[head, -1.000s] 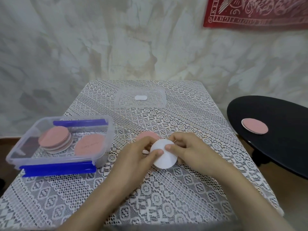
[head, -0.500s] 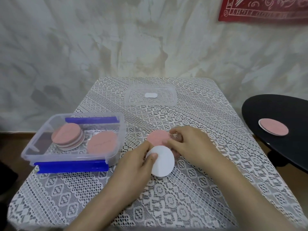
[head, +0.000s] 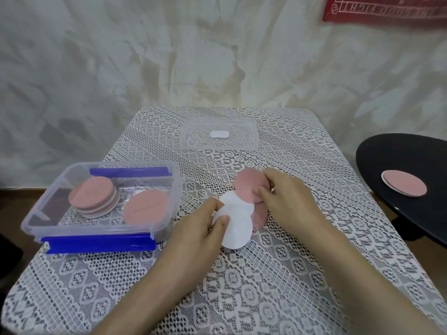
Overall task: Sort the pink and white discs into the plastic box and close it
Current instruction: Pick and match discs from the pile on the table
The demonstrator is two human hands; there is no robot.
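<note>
Separating the loose discs near the table's middle looks like the step in hand, from the head view. The left hand [head: 200,228] pinches the white disc [head: 238,226] at its left edge. The right hand [head: 287,201] pinches a pink disc [head: 249,187] just beyond, overlapping it, with a second pink disc [head: 260,217] beneath. The plastic box [head: 176,189] stands open at left, holding a stack [head: 93,198]; its lid [head: 242,146] lies far. Next, each disc likely needs carrying left to a matching pile.
</note>
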